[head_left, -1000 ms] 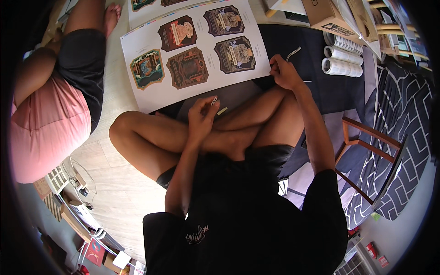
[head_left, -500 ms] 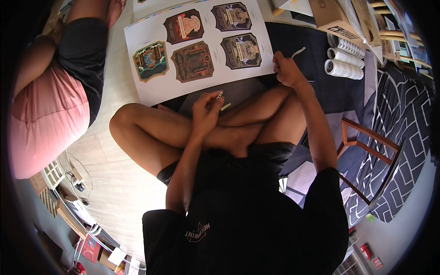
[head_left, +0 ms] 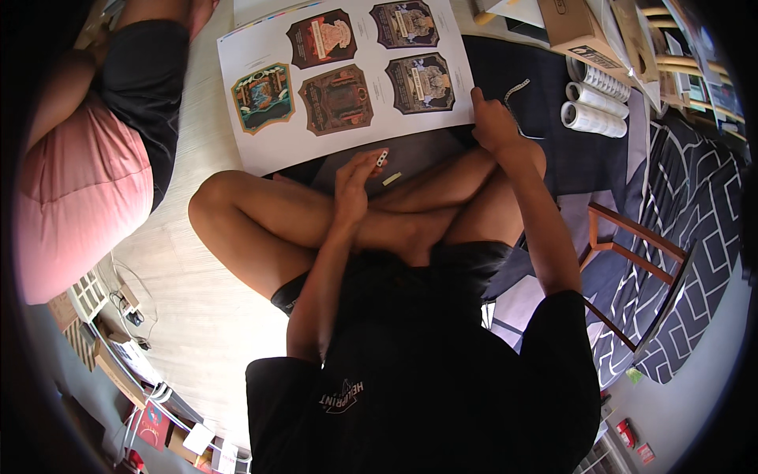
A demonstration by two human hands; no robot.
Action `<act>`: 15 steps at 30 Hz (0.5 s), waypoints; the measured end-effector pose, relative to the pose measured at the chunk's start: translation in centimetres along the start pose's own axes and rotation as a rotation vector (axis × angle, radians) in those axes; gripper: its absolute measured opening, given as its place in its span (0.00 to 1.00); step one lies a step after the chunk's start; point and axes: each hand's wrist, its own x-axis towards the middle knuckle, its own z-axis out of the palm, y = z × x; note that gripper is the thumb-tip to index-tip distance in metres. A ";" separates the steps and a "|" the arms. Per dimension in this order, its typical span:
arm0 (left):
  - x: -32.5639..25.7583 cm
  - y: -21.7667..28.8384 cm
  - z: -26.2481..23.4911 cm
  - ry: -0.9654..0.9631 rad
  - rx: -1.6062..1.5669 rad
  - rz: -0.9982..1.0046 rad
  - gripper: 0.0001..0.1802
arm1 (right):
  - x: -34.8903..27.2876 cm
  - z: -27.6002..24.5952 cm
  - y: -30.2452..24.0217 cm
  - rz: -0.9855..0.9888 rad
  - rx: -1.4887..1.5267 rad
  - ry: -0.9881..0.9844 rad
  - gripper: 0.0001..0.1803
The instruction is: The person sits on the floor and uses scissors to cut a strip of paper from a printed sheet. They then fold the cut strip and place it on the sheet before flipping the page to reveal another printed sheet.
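Observation:
A large white printed sheet [head_left: 260,150] with several ornate, shield-shaped label designs lies in front of my crossed legs. My left hand [head_left: 353,187] is above my shin, near the sheet's lower edge, closed on a small white piece with dark dots [head_left: 382,158]. At the sheet's right edge is my right hand [head_left: 497,125], its fingers curled in and the index finger by the paper's border. Whether it grips anything is hidden. A narrow patterned strip [head_left: 517,88] curves just beyond that hand. Between my hands, a short pale yellowish piece [head_left: 392,179] lies on the dark mat.
White rolls [head_left: 594,120] and a cardboard box [head_left: 580,31] stand at the far right. A wooden frame [head_left: 639,229] lies on patterned dark fabric [head_left: 695,261]. Another person in a pink top [head_left: 87,197] sits close on my left. Cables [head_left: 130,304] trail on the floor.
My left hand has turned slightly, with its fingers straighter around the dotted piece. My right hand has turned a little and the patterned strip beside it shows more of its length.

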 end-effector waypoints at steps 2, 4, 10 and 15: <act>-0.1 0.4 0.1 0.005 -0.003 0.000 0.18 | 0.2 0.6 1.1 0.029 0.089 0.066 0.23; -0.1 0.4 0.0 -0.013 -0.009 -0.006 0.18 | 0.4 0.9 3.4 0.070 0.300 0.121 0.19; -0.1 0.5 0.1 -0.004 -0.031 -0.033 0.16 | 1.0 1.4 8.2 0.391 0.922 0.019 0.21; 0.0 0.4 0.0 -0.003 0.099 -0.060 0.18 | 1.7 2.1 6.6 0.157 0.551 -0.040 0.25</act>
